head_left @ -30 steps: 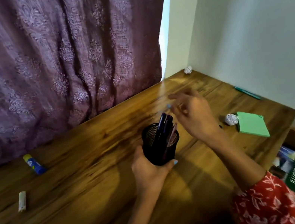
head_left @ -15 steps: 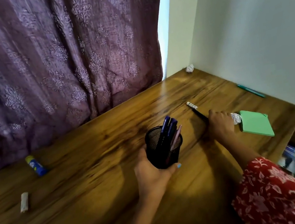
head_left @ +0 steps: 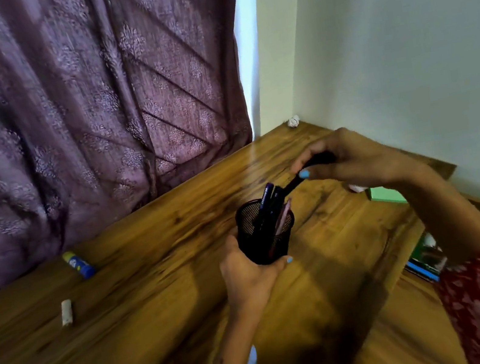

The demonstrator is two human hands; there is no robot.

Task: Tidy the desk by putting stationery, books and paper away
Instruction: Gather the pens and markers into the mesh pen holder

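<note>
Honestly, the left hand (head_left: 250,273) grips the pen cup (head_left: 266,231) while the right hand (head_left: 353,161) pinches a black pen (head_left: 293,184) over it. It's crowded in there, so the tip could snag and tip the cup onto the worktop (head_left: 153,280).

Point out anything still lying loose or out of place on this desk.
A glue stick and a small white stick lie loose far left. A crumpled paper ball sits in the back corner. Green sticky notes lie half hidden behind the right hand.

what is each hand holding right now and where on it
Left hand grips the black mesh pen holder around its lower side. Right hand pinches a black pen by its upper end.
</note>
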